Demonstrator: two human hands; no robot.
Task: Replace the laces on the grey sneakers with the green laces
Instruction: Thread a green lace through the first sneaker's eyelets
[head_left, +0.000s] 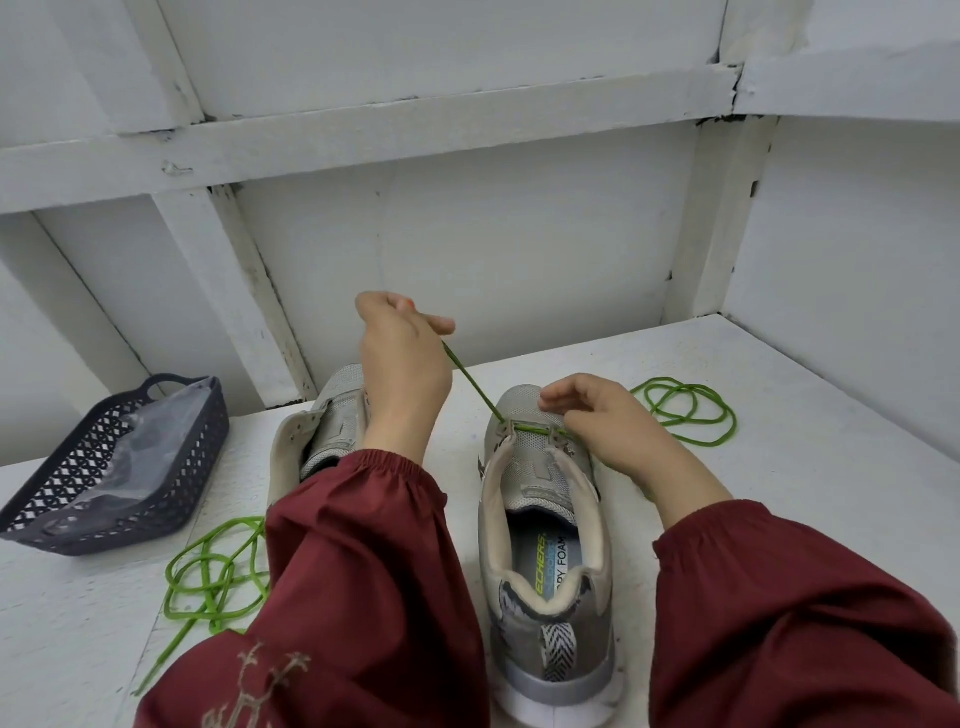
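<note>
Two grey sneakers stand on the white table, heels toward me. The right sneaker (545, 519) has a green lace (475, 387) threaded across its lowest eyelets near the toe. My left hand (402, 358) is raised above the left sneaker (332, 415) and pinches one end of that lace, pulling it taut up and to the left. My right hand (602, 426) rests at the right sneaker's right eyelets with curled fingers on the lace there. The rest of this lace lies coiled (691, 410) to the right. A second green lace (218, 577) lies tangled at the left front.
A dark latticed basket (67, 499) holding clear plastic sits at the left of the table (805, 467). White panelled walls close in behind and on the right. My dark red sleeves cover much of the left sneaker and the near table.
</note>
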